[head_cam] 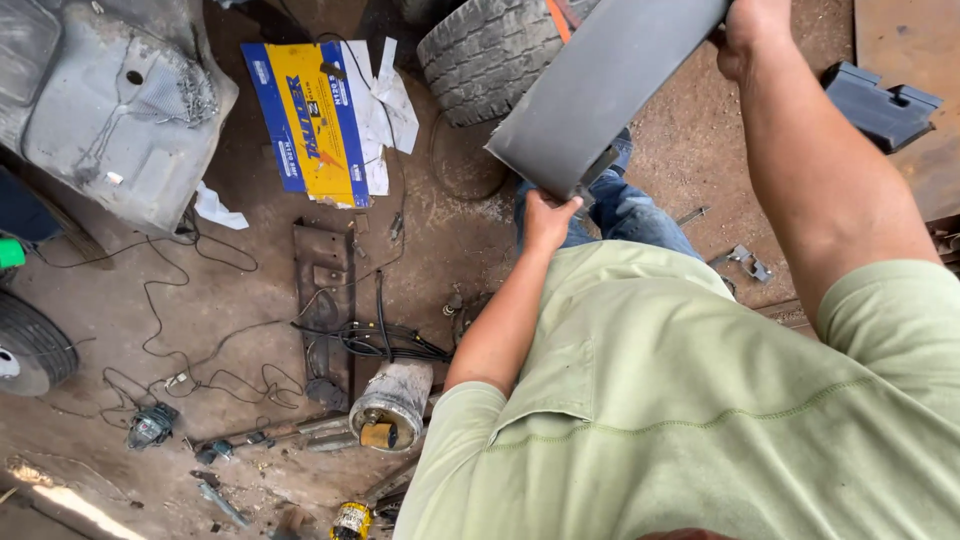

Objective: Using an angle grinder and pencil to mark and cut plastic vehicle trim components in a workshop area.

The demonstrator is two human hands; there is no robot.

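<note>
I hold a long grey metal panel (600, 85) tilted in front of me over a dirt floor. My left hand (548, 218) grips its lower end from underneath. My right hand (752, 35) grips its upper part near the top edge of the view. Below the panel my jeans (630, 215) and pale green shirt (680, 400) fill the lower right.
A worn tyre (485, 55) lies just behind the panel. A flattened yellow and blue carton (310, 120) and a grey vehicle body part (110, 110) lie to the left. Black cables (370, 340), a cylindrical motor (392, 400), a rusty bracket (322, 280) and small tools litter the floor.
</note>
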